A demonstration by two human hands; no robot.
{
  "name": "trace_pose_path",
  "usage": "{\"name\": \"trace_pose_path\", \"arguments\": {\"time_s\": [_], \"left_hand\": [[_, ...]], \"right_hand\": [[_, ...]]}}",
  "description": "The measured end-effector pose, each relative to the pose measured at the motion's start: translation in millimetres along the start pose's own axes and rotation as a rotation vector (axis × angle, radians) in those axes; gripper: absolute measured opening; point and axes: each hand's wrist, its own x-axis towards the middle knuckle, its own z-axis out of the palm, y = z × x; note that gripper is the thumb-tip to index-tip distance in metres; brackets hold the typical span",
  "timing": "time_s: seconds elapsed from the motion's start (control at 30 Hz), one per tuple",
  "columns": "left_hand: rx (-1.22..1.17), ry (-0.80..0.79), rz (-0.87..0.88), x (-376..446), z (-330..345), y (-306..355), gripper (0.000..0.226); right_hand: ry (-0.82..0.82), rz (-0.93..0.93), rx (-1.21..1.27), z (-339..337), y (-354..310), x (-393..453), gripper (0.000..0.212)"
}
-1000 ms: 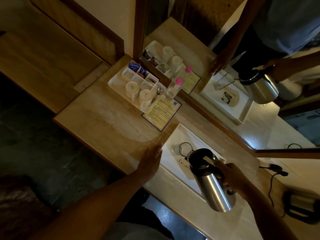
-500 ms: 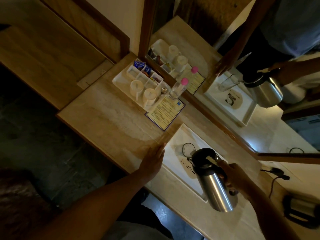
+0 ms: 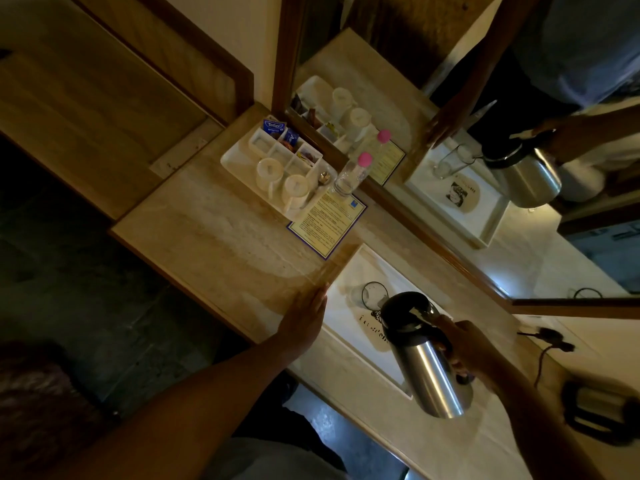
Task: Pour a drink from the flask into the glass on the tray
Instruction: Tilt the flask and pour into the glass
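Gripping the tilted flask (image 3: 429, 362), right hand (image 3: 465, 348); left hand (image 3: 306, 318) flat.

The flask (image 3: 429, 372) had a silver, mirror-bright body and a black top. The tray (image 3: 349, 271) under it was white, printed with a pale beige oval carrying dark lettering. The glass (image 3: 372, 295) was clear with a dark rim line. The surface (image 3: 221, 244) showed tan stone with paler cream streaks. A second tray (image 3: 235, 161) was white, holding cream cups (image 3: 280, 178) and a blue Tetley packet (image 3: 273, 126). The bottle (image 3: 349, 176) was clear with a pink cap. The card (image 3: 327, 220) was yellow, bordered in dark blue.
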Motion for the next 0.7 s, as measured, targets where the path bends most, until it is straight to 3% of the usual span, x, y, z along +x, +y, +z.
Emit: {"name": "trace_pose_path", "arguments": {"time_s": [0.7], "left_hand": [[0.023, -0.007, 0.001, 1.8, -1.5, 0.3, 0.062]], "right_hand": [[0.034, 0.019, -0.005, -0.7, 7.7, 6.4, 0.06]]}}
